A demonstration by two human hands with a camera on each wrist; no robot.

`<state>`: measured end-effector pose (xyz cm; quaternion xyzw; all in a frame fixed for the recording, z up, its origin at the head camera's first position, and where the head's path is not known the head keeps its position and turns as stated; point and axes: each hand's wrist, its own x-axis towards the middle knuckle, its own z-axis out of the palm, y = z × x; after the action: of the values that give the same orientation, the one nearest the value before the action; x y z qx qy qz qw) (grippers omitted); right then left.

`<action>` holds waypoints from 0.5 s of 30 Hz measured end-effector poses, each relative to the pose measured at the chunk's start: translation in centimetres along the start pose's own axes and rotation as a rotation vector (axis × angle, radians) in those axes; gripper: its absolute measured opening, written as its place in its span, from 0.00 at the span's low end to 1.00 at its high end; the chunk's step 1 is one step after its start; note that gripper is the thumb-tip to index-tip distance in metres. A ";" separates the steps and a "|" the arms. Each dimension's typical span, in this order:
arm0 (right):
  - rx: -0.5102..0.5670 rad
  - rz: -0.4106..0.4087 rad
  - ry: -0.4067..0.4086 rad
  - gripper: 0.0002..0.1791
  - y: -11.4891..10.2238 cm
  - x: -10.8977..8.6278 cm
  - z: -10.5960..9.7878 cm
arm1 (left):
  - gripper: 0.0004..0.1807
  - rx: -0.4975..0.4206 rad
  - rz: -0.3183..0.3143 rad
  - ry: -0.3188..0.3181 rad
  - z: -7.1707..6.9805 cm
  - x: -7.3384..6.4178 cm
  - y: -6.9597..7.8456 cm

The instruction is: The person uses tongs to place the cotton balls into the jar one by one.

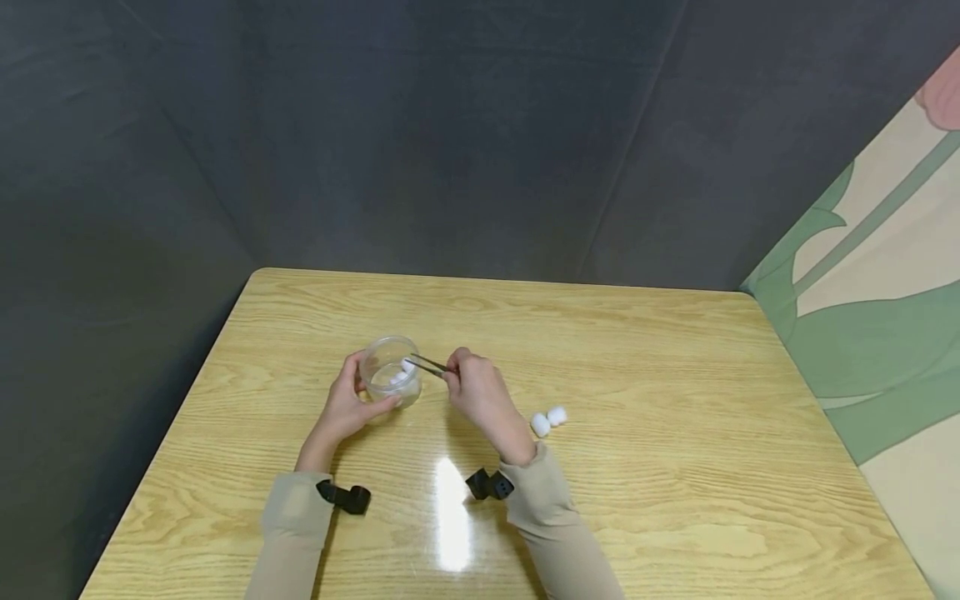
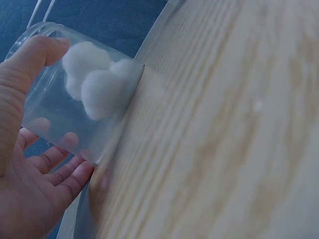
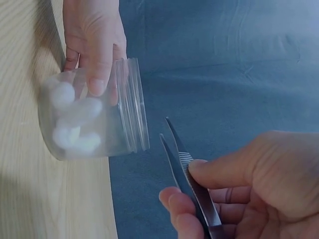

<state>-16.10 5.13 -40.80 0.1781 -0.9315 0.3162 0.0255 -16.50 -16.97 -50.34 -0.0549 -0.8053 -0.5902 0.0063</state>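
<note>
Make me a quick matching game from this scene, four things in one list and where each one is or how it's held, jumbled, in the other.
Things:
1. Clear jar
2. Tweezers
3. Two loose white balls
4. Dark backdrop

Places and states:
A. On the tabletop, right of the right wrist
B. Beyond the table's far edge
C. Held by the left hand, white balls inside
D. Pinched by the right hand, tips apart

Pairs: 1-C, 2-D, 3-A, 4-B
</note>
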 end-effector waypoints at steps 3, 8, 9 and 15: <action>0.014 0.004 0.002 0.03 0.0 -0.1 -0.2 | 0.45 -0.009 -0.013 -0.009 0.0 -0.1 0.5; 0.027 0.000 0.002 0.03 0.2 -0.4 -0.5 | 0.44 -0.003 -0.008 -0.019 -0.1 -0.6 2.6; 0.028 0.000 0.004 0.03 0.3 -0.4 -0.5 | 0.44 -0.002 -0.007 -0.020 -0.2 -0.7 3.0; 0.031 0.009 0.013 0.03 0.6 -1.1 -0.8 | 0.44 0.006 -0.005 -0.017 -0.1 -0.6 2.4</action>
<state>-15.33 6.41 -40.64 0.1721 -0.9270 0.3321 0.0276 -15.67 -16.43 -48.06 -0.0578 -0.8072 -0.5875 -0.0018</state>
